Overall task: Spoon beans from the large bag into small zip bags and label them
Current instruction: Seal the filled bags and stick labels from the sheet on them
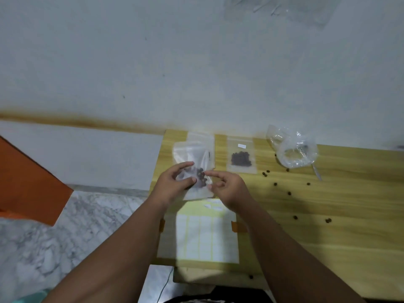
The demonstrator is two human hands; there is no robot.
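Tabletop point(328, 226) of pale wood carries a white label sheet point(201, 237). Beyond the sheet and well to its right slumps the large clear bag point(293, 149), with a spoon point(317, 171) poking out. Just beyond the sheet, the left hand point(175, 182) grips a small zip bag point(192, 154) holding a few beans. The right hand point(227, 184) curls at that bag's edge; whether it pinches is unclear. A filled, labelled zip bag point(241, 157) lies beyond the sheet's right corner. Loose beans point(289, 193) dot the wood to the sheet's right.

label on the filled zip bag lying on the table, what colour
White: the small label near the zip bag's top, in the head view.
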